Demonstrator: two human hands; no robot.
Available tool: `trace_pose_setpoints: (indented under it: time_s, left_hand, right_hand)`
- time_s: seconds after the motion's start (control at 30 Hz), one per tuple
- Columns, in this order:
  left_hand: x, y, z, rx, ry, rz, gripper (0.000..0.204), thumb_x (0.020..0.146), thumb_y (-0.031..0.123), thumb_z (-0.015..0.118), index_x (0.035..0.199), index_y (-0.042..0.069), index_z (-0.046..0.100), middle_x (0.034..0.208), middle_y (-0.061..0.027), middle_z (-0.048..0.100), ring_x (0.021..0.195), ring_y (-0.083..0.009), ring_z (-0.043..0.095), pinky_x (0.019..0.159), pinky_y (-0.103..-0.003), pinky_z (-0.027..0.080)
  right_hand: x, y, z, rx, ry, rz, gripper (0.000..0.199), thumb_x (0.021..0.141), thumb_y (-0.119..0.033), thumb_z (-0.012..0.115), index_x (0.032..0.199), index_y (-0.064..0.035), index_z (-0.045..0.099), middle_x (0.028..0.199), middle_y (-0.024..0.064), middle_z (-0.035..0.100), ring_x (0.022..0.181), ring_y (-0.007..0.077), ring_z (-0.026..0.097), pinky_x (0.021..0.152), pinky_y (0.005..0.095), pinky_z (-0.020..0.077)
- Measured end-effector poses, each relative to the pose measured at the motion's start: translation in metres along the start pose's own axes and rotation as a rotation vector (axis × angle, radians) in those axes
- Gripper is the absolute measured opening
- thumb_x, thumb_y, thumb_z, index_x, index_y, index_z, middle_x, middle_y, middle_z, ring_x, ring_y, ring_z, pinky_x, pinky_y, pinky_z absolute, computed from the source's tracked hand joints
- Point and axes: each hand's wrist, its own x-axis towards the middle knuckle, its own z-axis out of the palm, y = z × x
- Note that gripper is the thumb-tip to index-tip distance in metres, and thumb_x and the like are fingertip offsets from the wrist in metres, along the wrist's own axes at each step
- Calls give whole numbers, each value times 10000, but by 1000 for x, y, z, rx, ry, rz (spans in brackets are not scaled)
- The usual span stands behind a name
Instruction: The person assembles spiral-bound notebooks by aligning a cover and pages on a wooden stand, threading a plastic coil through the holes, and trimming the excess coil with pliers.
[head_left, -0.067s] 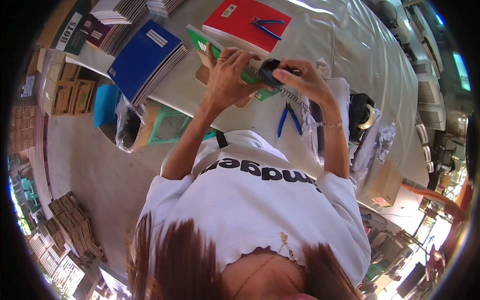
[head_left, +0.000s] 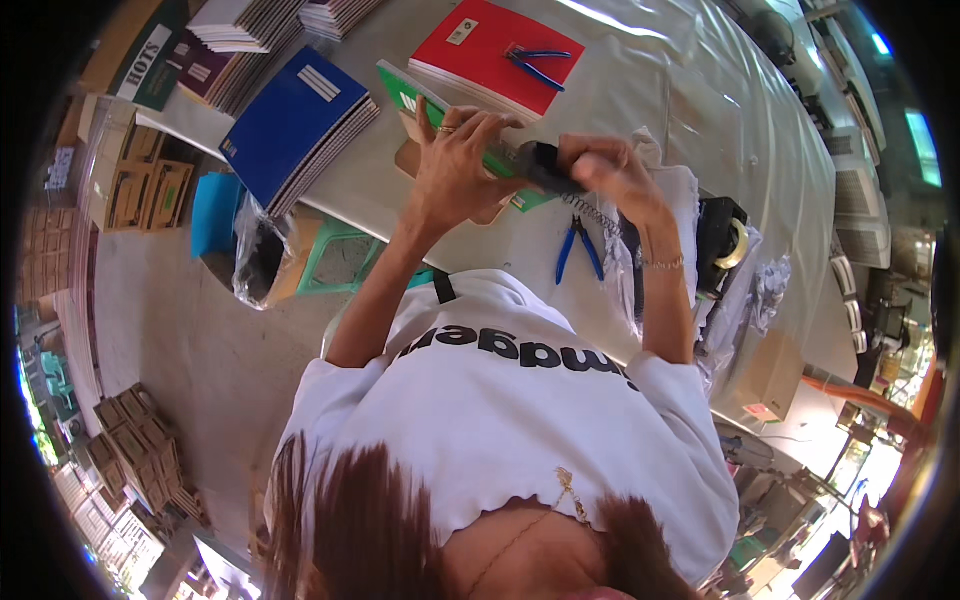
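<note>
My left hand [head_left: 455, 165] presses and holds a green notebook [head_left: 402, 92] at the table's near edge, fingers spread over its cover. My right hand [head_left: 612, 172] is closed around a black cylindrical tool [head_left: 545, 165] that meets the notebook's edge. A metal spiral wire [head_left: 592, 215] hangs just below that hand. Blue-handled pliers [head_left: 578, 250] lie on the table under my right forearm.
A red notebook [head_left: 492, 55] with a second pair of blue pliers [head_left: 535, 62] lies further back. Stacks of blue notebooks [head_left: 295, 120] sit at the left. A tape dispenser [head_left: 725, 240] is at the right; a green stool [head_left: 340, 262] and cardboard boxes [head_left: 140, 180] stand on the floor.
</note>
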Motion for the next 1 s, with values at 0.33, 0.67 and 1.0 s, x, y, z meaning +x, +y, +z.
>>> trace_pose_setpoints:
  time_s: [0.33, 0.67, 1.0]
  left_hand:
    - [-4, 1, -3, 40, 8, 22, 837, 555, 389, 852, 1291, 221, 492, 975, 5, 612, 1101, -232, 520, 1093, -620, 80]
    - [-5, -5, -9, 75, 70, 12, 870, 551, 431, 844, 1312, 229, 475, 1083, 5, 564, 1087, -213, 536, 1084, -601, 147]
    - [-3, -24, -14, 170, 175, -11, 787, 552, 482, 846, 1232, 228, 539, 1206, -61, 475, 1182, -265, 431, 1060, -529, 203]
  right_hand:
    - [34, 23, 5, -637, 153, 188, 339, 877, -330, 668, 869, 8, 671, 761, -18, 590, 729, 48, 503, 640, 229, 412]
    - [32, 22, 10, -166, 145, 51, 382, 803, -455, 697, 923, -94, 726, 826, 73, 691, 744, 226, 631, 685, 328, 482]
    - [48, 33, 9, -338, 201, 113, 468, 835, -531, 628, 948, -87, 724, 847, 105, 705, 798, 265, 658, 707, 358, 493]
